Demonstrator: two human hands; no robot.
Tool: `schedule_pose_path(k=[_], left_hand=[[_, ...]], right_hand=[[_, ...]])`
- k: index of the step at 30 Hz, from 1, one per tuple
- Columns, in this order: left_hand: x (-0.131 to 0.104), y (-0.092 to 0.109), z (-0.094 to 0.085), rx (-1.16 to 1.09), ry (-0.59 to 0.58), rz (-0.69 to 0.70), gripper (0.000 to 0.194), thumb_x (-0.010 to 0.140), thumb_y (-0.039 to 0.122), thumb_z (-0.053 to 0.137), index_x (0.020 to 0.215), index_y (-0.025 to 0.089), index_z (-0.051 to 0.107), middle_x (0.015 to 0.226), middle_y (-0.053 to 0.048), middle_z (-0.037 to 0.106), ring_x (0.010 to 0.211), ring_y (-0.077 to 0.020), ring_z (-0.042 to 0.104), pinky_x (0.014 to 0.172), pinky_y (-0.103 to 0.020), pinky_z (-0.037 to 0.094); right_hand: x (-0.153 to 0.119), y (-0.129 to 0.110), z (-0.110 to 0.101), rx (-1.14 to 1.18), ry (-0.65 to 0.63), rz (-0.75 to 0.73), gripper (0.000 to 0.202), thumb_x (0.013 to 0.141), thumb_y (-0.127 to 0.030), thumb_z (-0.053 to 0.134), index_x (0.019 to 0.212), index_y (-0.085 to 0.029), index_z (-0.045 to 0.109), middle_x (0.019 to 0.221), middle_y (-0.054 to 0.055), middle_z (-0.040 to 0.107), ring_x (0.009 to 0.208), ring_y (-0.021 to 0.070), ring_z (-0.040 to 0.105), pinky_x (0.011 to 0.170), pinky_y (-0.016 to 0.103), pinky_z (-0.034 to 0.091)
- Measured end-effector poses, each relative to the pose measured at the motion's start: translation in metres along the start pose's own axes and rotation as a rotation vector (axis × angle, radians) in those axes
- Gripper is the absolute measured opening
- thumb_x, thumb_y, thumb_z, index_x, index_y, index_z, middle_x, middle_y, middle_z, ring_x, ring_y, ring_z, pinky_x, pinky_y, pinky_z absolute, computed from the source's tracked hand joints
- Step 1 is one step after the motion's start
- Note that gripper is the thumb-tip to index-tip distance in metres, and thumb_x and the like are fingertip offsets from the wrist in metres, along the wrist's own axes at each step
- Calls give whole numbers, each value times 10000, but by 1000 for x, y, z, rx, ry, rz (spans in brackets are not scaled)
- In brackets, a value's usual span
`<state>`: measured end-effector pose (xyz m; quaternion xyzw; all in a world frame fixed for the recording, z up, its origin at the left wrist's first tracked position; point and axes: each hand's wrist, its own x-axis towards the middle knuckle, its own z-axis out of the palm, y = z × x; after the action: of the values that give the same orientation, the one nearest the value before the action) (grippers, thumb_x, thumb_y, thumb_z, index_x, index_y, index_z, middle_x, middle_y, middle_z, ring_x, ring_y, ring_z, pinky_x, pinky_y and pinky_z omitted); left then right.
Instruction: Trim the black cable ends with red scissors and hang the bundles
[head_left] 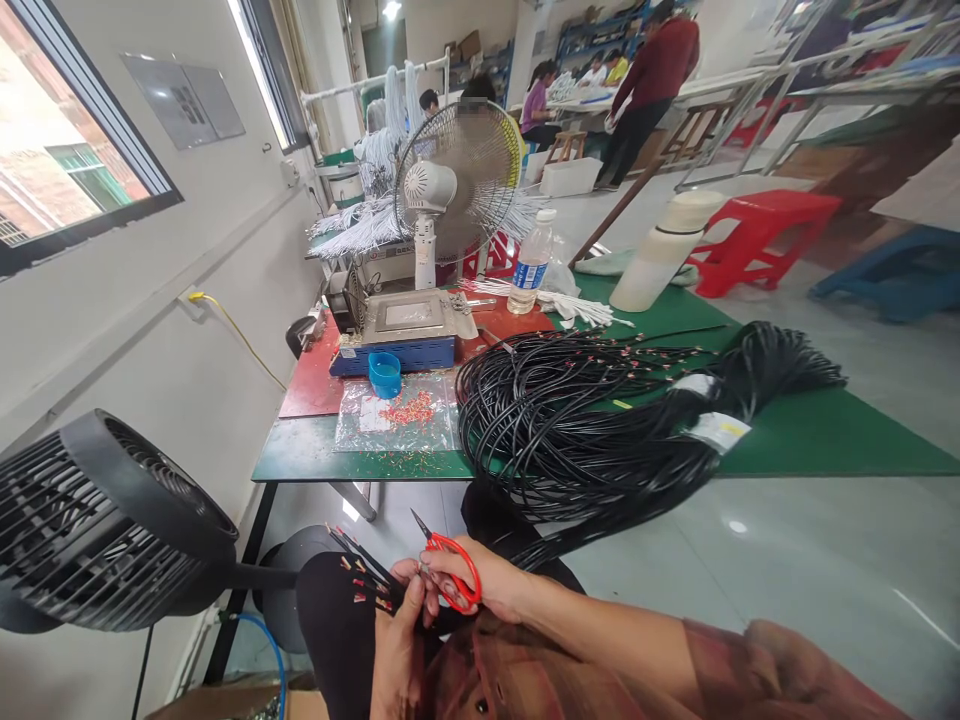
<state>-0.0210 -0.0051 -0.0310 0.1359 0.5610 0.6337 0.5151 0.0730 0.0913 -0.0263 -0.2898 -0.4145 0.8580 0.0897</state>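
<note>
My left hand (pixel 409 610) is closed around several black cables (pixel 367 560) above my lap. Their ends fan out to the left, with short red and pale wires showing at the tips. Close beside it, my right hand (pixel 469 570) grips red-handled scissors (pixel 459 575), whose dark blades point up and left. The fingertips of both hands meet near one another, and what lies between them is too small to make out. A large coiled bundle of black cables (pixel 570 410) covers the table's middle and hangs over its front edge toward my lap.
On the green table (pixel 840 440) stand a blue-based metal device (pixel 405 335), a blue cup (pixel 385 375), a plastic bottle (pixel 529 265) and a pale flask (pixel 664 250). Red scraps lie on a clear bag (pixel 405 415). A black fan (pixel 127 520) stands left; people work behind.
</note>
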Motion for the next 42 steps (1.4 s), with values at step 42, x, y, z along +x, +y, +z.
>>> schedule_pose_path(k=[42], left_hand=[[2,-3,-2,60,-22,5,203,768,326,542,718,134,589,554,16,514,508,-66,380,521,-258,274]], right_hand=[[3,-6,0,1,108,-80,468,541,-533,748,611,-136,510,419,-75,404,375,39,318,366,177,206]])
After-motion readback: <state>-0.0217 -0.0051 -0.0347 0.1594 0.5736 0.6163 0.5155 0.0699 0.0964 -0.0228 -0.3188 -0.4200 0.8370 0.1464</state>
